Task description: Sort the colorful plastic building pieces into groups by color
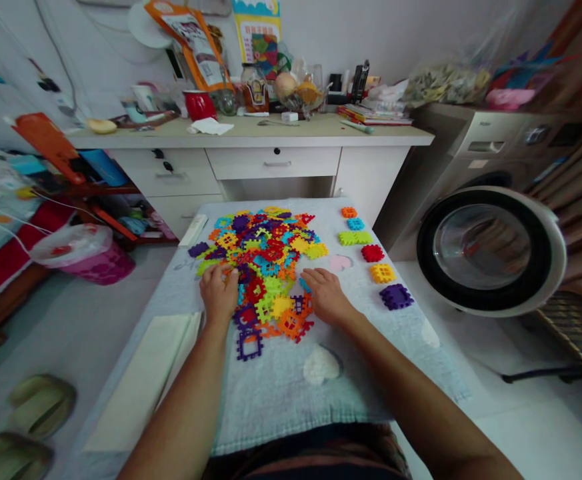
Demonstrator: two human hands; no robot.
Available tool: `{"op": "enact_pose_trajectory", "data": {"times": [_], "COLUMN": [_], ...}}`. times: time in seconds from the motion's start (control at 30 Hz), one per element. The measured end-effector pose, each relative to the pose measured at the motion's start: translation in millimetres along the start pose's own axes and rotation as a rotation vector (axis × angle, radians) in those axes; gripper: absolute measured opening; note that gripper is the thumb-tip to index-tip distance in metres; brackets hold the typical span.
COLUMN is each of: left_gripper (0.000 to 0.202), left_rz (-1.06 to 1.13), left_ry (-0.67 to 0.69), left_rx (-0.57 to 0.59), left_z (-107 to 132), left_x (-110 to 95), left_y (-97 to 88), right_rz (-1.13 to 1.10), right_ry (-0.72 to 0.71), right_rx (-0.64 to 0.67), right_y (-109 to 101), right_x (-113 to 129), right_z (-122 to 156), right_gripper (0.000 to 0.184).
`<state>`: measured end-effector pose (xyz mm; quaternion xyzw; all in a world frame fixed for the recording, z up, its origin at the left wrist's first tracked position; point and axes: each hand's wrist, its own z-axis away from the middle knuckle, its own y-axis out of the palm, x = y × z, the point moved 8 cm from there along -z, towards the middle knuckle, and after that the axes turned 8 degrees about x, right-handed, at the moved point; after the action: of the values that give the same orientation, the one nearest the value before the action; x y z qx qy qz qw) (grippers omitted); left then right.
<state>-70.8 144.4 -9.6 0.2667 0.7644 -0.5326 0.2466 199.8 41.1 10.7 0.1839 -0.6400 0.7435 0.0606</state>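
Cream-topped and crowded with jars, packets and books, a desk (pixel 251 133) runs along the wall beyond the pile of plastic tiles (pixel 265 257). A front-loading washing machine (pixel 491 250) stands well to the right of the pile, its round door facing the camera. A pale blue towel (pixel 281 393) lies under the pile and covers the low table. A folded white cloth (pixel 143 380) rests near and to the left of the pile, at the towel's edge.

The pile is a loose heap of interlocking squares in red, yellow, blue, green, orange and purple, spread across the far half of the towel. The person's left hand (pixel 219 293) sits at the pile's near left edge, knuckles up and fingers curled down among the tiles. Whether they grip one cannot be told. The right hand (pixel 327 295) rests at the near right edge, palm down, fingers loosely spread over the tiles and closed on nothing. Both hands touch the heap, and its bulk lies straight ahead of the fingertips.

Just right of the pile is a row of sorted stacks (pixel 373 253), one colour to each. It runs from an orange stack (pixel 349 212) at the far end to a purple stack (pixel 396 296) at the near end, slanting rightward as it nears the person. The row lies on the right hand's side, apart from its fingers. A single purple frame tile (pixel 249 345) lies at the pile's near rim, between the two wrists and closer to the left.
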Motion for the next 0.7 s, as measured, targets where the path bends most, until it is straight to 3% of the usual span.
{"op": "enact_pose_trajectory", "data": {"times": [0.17, 0.37, 0.43, 0.53, 0.6, 0.7], "left_gripper": [0.034, 0.035, 0.034, 0.035, 0.035, 0.034], "left_rz": [-0.002, -0.018, -0.024, -0.033, -0.034, -0.028], "left_ry": [0.000, -0.021, -0.029, -0.027, -0.021, -0.029], "left_rx": [0.003, 0.008, 0.011, 0.018, 0.019, 0.022], "left_z": [-0.4, 0.1, 0.2, 0.2, 0.5, 1.0], "left_x": [0.1, 0.5, 1.6, 2.2, 1.8, 1.3], "left_y": [1.6, 2.7, 3.2, 4.3, 4.4, 4.0], "right_rz": [-0.046, -0.270, -0.391, -0.538, -0.569, -0.502], "right_ry": [-0.033, -0.087, -0.002, 0.202, 0.294, 0.361], "right_rx": [-0.038, -0.338, -0.451, -0.534, -0.526, -0.468], "right_y": [16.4, -9.7, -20.8, -26.7, -25.9, -22.9], "right_x": [-9.7, -25.6, -42.9, -73.1, -86.7, -96.6], "right_z": [-7.6, 0.5, 6.1, 13.4, 14.9, 12.8], "right_gripper": [0.050, 0.034, 0.032, 0.043, 0.048, 0.042]}}
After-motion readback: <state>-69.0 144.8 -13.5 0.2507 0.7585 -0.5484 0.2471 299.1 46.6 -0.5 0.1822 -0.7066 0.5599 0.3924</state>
